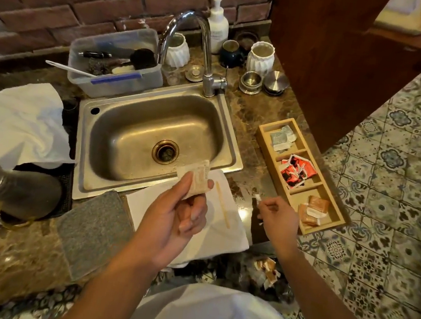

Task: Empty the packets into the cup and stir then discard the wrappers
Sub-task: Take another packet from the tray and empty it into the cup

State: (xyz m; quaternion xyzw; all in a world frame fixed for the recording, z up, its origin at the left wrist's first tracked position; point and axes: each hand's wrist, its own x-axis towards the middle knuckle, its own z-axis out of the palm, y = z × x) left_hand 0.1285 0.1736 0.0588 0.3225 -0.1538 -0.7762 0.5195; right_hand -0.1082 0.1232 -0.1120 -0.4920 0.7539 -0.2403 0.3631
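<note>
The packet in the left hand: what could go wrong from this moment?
1. The left hand holds the beige packet over the sink edge, and no cup is visible beneath it; if it is open, powder could spill into the basin.
2. The right hand pinches a small white scrap above the counter; it could drop there and be missed.
</note>
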